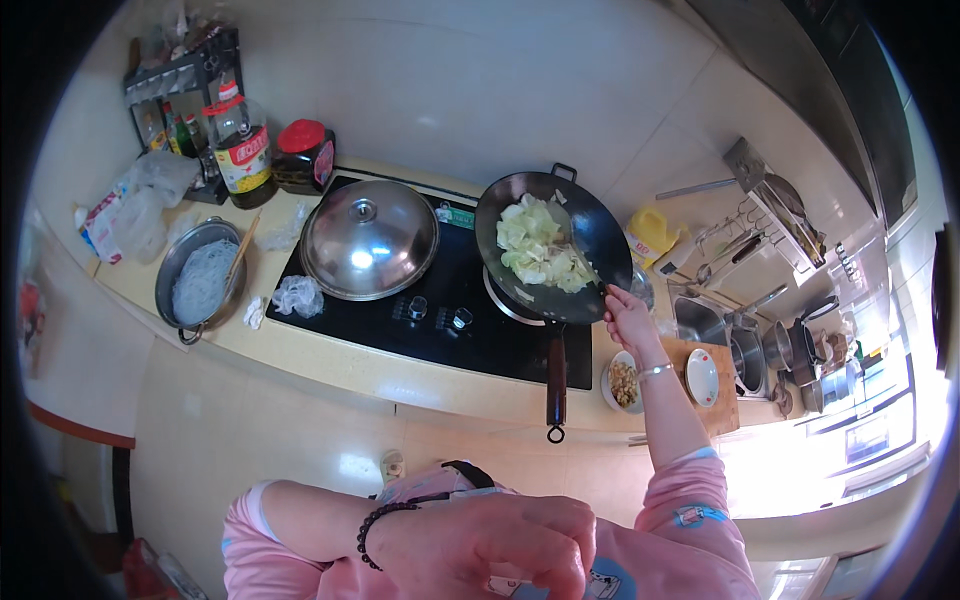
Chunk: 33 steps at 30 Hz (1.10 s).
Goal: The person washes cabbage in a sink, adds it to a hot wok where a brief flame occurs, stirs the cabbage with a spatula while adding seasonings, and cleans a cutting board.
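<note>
My right hand [628,319] grips the dark handle of a wok spatula [583,261], whose blade end is among the vegetables. Pale green cabbage pieces [544,244] lie in a dark wok [609,240] on the right burner. The wok's long wooden handle [556,375] points toward me over the counter edge. My left hand [510,536] is close to the camera in front of my body, with curled fingers. Its palm side is hidden, and no object shows in it. A white bowl of chopped brownish food [623,382] sits beside my right wrist.
A domed metal lid [367,240] covers the left burner of the black cooktop [405,337]. Farther left stands a metal pot [166,285] with white noodles and chopsticks. At right are a cutting board [726,375] bearing a white plate [702,377], and a sink [694,319].
</note>
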Each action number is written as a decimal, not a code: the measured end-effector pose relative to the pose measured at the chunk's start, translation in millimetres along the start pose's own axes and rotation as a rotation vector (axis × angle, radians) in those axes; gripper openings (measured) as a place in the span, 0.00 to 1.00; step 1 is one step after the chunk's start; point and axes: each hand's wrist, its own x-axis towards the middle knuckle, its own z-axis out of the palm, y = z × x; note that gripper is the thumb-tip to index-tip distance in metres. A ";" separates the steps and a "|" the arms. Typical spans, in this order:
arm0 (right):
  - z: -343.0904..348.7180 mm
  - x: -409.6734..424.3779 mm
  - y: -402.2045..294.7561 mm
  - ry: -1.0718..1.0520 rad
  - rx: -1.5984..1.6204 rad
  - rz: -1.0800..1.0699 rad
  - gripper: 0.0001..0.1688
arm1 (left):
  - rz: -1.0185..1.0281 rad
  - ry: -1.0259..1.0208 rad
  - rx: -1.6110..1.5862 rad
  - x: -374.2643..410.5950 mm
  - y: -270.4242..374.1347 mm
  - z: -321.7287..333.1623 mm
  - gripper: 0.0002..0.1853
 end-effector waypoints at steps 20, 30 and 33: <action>17.9 -78.6 -43.8 -0.015 -1.240 -0.792 0.22 | 0.209 -0.038 -0.017 -1.0 -9.2 9.4 0.12; -44.9 -134.4 -6.6 0.155 -1.579 -0.668 0.22 | 0.278 -0.074 -0.067 5.9 -14.1 2.1 0.12; -34.8 -75.9 12.0 0.250 -1.573 -0.599 0.22 | 0.273 -0.078 -0.061 7.2 -17.2 1.9 0.11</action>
